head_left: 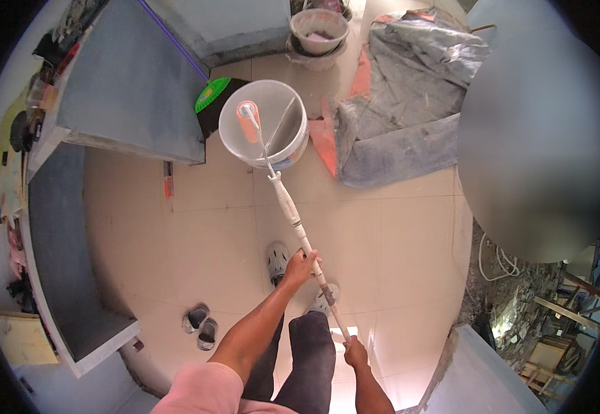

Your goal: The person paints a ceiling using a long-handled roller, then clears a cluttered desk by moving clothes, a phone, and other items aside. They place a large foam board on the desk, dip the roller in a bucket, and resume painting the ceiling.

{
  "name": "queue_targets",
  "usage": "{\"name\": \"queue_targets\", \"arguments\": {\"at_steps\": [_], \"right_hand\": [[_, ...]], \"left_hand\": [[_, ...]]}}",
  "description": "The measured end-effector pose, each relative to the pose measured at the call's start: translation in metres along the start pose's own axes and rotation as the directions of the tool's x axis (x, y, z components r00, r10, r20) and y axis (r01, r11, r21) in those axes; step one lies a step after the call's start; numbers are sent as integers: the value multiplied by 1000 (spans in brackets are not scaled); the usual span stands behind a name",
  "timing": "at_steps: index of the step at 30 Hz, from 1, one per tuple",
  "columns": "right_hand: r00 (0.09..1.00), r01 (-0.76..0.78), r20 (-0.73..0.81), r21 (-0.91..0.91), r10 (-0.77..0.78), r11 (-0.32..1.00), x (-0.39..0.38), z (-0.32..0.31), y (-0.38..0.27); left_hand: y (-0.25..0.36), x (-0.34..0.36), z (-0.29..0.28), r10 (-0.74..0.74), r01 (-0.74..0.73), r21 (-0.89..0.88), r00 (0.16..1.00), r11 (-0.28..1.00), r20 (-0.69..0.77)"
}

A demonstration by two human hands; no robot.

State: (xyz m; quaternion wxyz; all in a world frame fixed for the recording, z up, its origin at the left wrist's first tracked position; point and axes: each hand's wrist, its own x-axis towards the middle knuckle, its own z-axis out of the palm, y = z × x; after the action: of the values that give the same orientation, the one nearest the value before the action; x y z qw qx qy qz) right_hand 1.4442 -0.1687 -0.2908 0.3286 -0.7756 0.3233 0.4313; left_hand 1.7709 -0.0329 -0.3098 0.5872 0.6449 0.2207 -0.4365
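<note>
A paint roller with an orange sleeve point(247, 121) hangs over the mouth of a white bucket point(298, 153). Its long pale pole point(305, 243) slants back toward me, stained darker along the lower stretch. My left hand point(301, 268) is wrapped round the middle of this pole. Lower down, near its end, my right hand point(356, 352) grips it too. Inside the bucket leans a flat grey panel point(284, 127); what else lies at the bottom is hard to make out. Whether the sleeve touches the bucket's inner wall I cannot tell.
A green-topped broom point(211, 95) stands left of the bucket. A crumpled grey and orange tarp point(403, 117) spreads to the right. Behind are stacked tubs point(319, 33). Sandals point(200, 324) lie at lower left, beside a grey built-in counter point(127, 90). Rubble point(514, 310) fills the right.
</note>
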Motion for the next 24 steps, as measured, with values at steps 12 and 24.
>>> {"name": "queue_targets", "arguments": {"at_steps": [12,24], "right_hand": [[988,-122,77,-141,134,983,146,88,2],[991,-61,103,-237,88,969,215,131,21]], "left_hand": [[-97,130,-56,-109,113,47,990,992,-91],[-151,127,-95,9,15,386,998,922,-61]]}}
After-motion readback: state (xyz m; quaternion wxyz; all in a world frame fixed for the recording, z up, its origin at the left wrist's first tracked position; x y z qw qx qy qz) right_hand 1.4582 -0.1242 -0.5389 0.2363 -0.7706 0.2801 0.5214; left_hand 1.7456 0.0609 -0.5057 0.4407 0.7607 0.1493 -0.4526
